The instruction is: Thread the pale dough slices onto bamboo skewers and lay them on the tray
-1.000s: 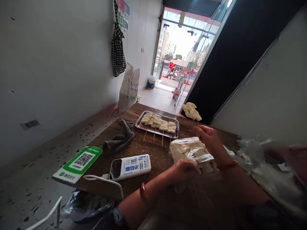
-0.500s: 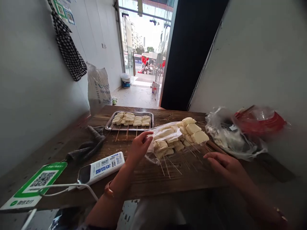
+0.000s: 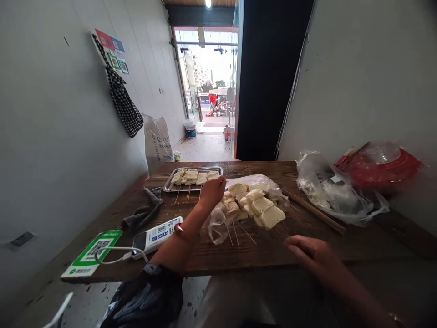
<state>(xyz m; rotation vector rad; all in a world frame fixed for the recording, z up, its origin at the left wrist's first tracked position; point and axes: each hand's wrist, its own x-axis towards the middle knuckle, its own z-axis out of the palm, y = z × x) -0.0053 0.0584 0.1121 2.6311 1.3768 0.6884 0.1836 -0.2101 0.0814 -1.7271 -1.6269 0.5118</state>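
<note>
My left hand (image 3: 213,190) is closed, its fingers pinched at the edge of a clear plastic bag (image 3: 261,181). On that bag lie skewers of pale bread slices (image 3: 232,207), their thin sticks pointing toward me. My right hand (image 3: 309,250) is closed around the stick ends of a few more skewers, whose bread slices (image 3: 269,213) hang just over the pile. The sticks between that hand and the slices are blurred. Behind my left hand, a metal tray (image 3: 167,186) holds several skewers of the same slices in a row.
On the wooden table (image 3: 239,257), a grey cloth (image 3: 143,213), a white power bank (image 3: 159,237) with a cable and a green QR card (image 3: 94,253) lie left. Wooden sticks (image 3: 314,212), a crumpled plastic bag (image 3: 321,196) and a red bag (image 3: 385,171) lie right.
My left hand has moved up and to the right and closed, and the bag's film is drawn back from the slices. The skewers in my right hand have come lower. The view has tilted up.
</note>
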